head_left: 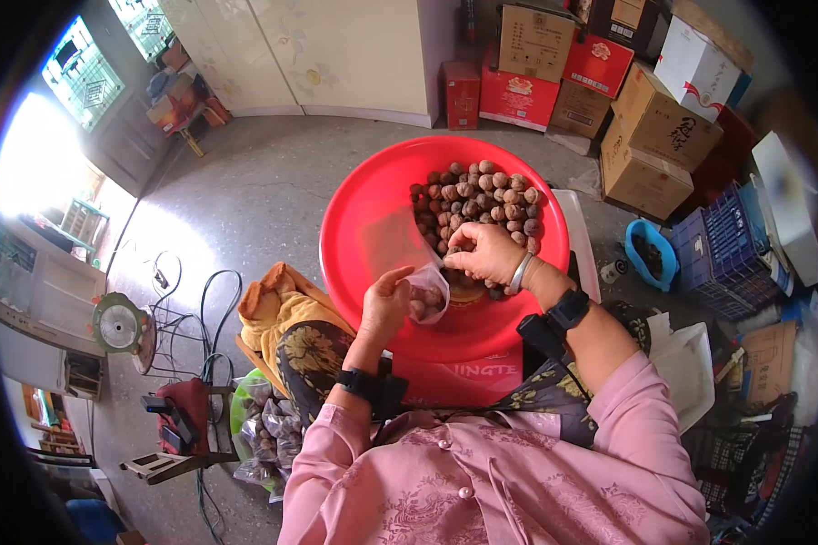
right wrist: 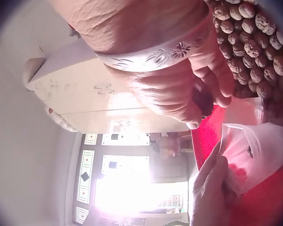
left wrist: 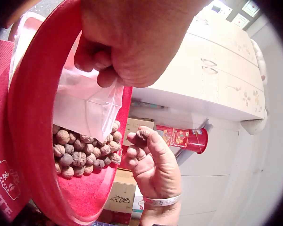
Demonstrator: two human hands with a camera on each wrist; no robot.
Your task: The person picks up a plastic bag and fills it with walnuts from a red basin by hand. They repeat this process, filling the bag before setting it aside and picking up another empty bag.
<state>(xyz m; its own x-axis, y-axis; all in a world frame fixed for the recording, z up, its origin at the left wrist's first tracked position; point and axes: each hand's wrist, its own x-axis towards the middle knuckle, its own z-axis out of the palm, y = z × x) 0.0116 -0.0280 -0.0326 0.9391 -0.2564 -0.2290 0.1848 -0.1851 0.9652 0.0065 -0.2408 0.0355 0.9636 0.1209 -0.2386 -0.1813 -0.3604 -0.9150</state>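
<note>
A red round basin (head_left: 347, 213) sits in front of the person, with a heap of brown walnuts (head_left: 495, 195) on its far right side. The left hand (head_left: 386, 304) grips the edge of a thin translucent plastic bag (head_left: 440, 307). Several walnuts show through the bag's lower part in the head view. The right hand (head_left: 491, 254), with a silver bangle (head_left: 519, 272) at its wrist, is just right of the bag's mouth. Between its thumb and fingers it pinches a dark walnut (left wrist: 142, 135), seen best in the left wrist view.
A flat pinkish sheet (head_left: 393, 243) lies inside the basin, left of the walnuts. Stacked cartons (head_left: 645, 163) stand at the back right, near a blue tub (head_left: 641, 238). On the left are a green basin (head_left: 243, 400) with bagged walnuts, a fan (head_left: 118, 325) and loose cables.
</note>
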